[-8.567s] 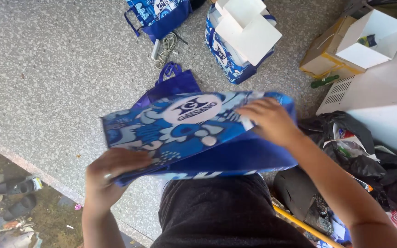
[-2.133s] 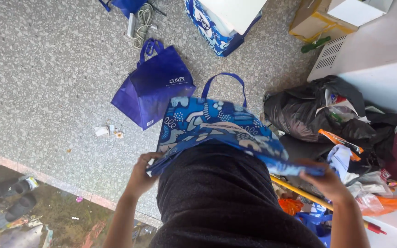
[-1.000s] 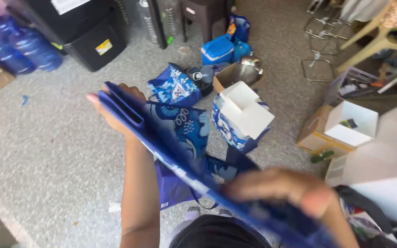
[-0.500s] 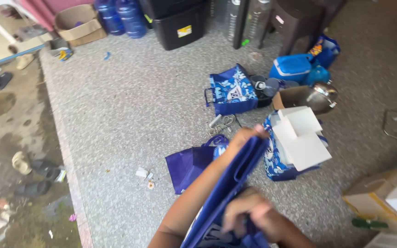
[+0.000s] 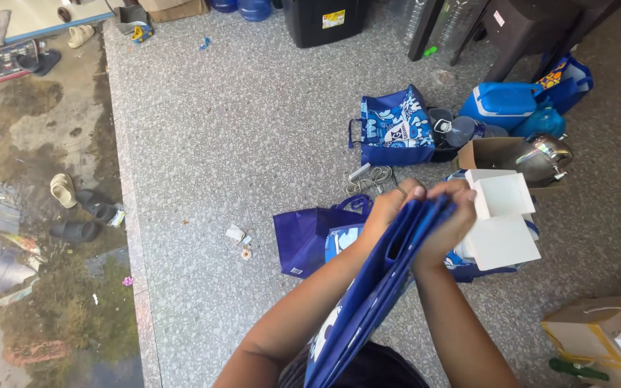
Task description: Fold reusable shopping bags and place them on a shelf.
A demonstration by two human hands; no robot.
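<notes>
Sandals (image 5: 62, 189) lie far left on wet ground. A plain purple bag (image 5: 307, 237) rests on the speckled floor (image 5: 217, 129). Left hand (image 5: 388, 210) and right hand (image 5: 451, 219) meet at the far end of a folded blue tote (image 5: 368, 294), fingers clamped around its top edge, the tote held flat in mid-air. Handles probably tucked inside; unclear. Pressing edges flush keeps the fold neat. At right, white boxes (image 5: 501, 219) fill another patterned bag.
</notes>
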